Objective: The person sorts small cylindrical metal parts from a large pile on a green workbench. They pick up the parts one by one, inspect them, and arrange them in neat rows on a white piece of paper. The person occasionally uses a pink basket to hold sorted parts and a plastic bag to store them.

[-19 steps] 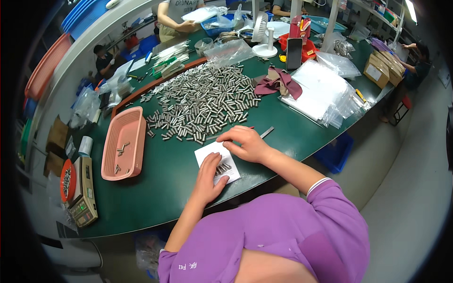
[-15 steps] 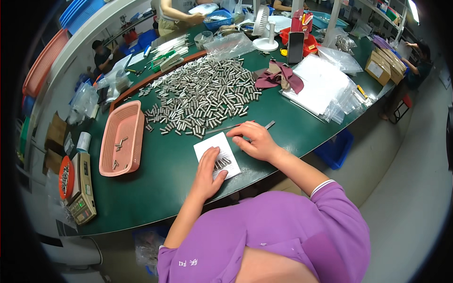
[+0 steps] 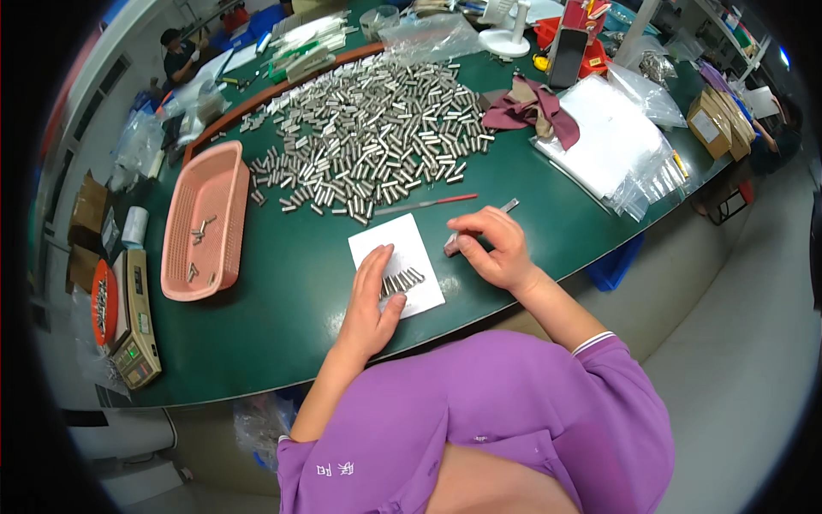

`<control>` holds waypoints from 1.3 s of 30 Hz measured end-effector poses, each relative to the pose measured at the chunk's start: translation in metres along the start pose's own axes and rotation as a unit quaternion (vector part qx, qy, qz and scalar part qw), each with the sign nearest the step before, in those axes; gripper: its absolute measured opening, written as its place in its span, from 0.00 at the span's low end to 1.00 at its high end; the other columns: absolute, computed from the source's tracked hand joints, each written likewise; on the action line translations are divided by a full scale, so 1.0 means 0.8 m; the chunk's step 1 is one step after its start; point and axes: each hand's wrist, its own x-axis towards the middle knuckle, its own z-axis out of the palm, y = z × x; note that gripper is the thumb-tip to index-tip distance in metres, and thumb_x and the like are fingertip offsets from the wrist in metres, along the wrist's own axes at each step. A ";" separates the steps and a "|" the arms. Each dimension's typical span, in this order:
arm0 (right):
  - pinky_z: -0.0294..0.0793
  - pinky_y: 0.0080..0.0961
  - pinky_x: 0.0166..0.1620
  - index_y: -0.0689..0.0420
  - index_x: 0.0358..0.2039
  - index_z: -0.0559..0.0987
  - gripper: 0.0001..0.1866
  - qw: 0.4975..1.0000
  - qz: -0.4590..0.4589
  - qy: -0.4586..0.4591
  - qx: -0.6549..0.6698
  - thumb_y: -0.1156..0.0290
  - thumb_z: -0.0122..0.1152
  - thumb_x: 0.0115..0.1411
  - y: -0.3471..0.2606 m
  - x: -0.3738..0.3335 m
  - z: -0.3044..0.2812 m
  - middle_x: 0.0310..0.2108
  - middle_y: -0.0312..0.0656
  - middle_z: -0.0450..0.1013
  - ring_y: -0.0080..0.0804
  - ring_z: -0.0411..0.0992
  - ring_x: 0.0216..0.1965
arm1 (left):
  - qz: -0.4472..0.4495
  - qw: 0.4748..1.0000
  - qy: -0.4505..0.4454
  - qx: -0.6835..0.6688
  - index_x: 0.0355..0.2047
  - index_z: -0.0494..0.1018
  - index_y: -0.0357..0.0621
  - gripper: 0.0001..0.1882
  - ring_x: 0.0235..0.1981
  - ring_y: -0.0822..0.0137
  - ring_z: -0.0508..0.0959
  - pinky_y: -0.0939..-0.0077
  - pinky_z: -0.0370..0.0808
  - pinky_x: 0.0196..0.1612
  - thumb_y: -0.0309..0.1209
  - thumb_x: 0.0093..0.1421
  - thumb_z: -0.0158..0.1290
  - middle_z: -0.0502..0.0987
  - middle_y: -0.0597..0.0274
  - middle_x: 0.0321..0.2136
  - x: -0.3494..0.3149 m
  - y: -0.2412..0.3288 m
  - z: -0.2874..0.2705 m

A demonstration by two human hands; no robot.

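My left hand (image 3: pixel 368 300) lies on a white sheet of paper (image 3: pixel 421 240), fingers stretched out together and thumb apart. Between its thumb and fingers is a short row of silver metal pins (image 3: pixel 402 281) lying side by side on the sheet. My right hand (image 3: pixel 498 253) is curled over a slim tool to the right of the paper. A dull reddish end (image 3: pixel 450 247) sticks out by the fingertips and a metal end (image 3: pixel 510 206) beyond the knuckles; the middle is hidden. A thin red-handled metal tool (image 3: pixel 428 204) lies beyond the sheet.
A large heap of metal pins (image 3: pixel 368 137) spreads across the green table (image 3: pixel 282 343). Left stand a pink basket (image 3: pixel 173 287) with a few pins and a scale (image 3: pixel 137 300) beside an orange dish. White sheets (image 3: pixel 599 137), a maroon cloth (image 3: pixel 535 111) and a phone (image 3: pixel 568 58) lie right.
My right hand has moved right, away from the paper, and both ends of the slim tool now show. The left hand stays by the pin row. The whole view has shifted.
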 end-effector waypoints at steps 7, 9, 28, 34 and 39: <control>0.69 0.33 0.43 0.53 0.36 0.81 0.10 0.983 0.035 -0.145 -0.109 0.73 0.66 0.52 -0.037 -0.003 -0.007 0.34 0.35 0.77 0.37 0.73 0.38 | -0.089 0.993 0.058 0.053 0.66 0.56 0.37 0.35 0.58 0.53 0.68 0.61 0.63 0.62 0.21 0.57 0.53 0.69 0.48 0.58 -0.024 0.006 -0.023; 0.68 0.35 0.47 0.51 0.35 0.81 0.10 0.972 0.052 -0.192 -0.128 0.70 0.68 0.51 -0.040 -0.012 -0.001 0.37 0.34 0.75 0.37 0.72 0.44 | -0.116 0.990 0.053 0.063 0.66 0.56 0.39 0.39 0.53 0.59 0.70 0.66 0.67 0.58 0.19 0.53 0.55 0.72 0.53 0.56 -0.031 0.011 -0.030; 0.65 0.34 0.42 0.50 0.38 0.79 0.14 0.957 0.059 -0.232 -0.164 0.67 0.71 0.50 -0.040 -0.007 0.044 0.30 0.33 0.73 0.34 0.70 0.37 | -0.120 0.991 -0.007 0.050 0.65 0.61 0.43 0.43 0.36 0.67 0.73 0.72 0.73 0.41 0.20 0.47 0.65 0.78 0.63 0.43 -0.006 0.006 -0.020; 0.65 0.35 0.44 0.50 0.41 0.79 0.17 0.954 0.059 -0.238 -0.173 0.66 0.70 0.49 -0.043 -0.003 0.039 0.33 0.34 0.73 0.35 0.69 0.39 | -0.110 0.993 0.006 0.046 0.65 0.62 0.44 0.44 0.32 0.68 0.72 0.72 0.74 0.40 0.23 0.46 0.66 0.79 0.63 0.44 0.004 0.012 -0.011; 0.65 0.35 0.44 0.50 0.43 0.78 0.18 0.948 0.063 -0.251 -0.184 0.67 0.69 0.50 -0.041 -0.002 0.035 0.35 0.34 0.72 0.36 0.69 0.40 | -0.086 0.994 0.000 0.065 0.64 0.62 0.44 0.44 0.30 0.67 0.71 0.73 0.74 0.38 0.23 0.46 0.66 0.80 0.64 0.42 0.007 0.008 -0.005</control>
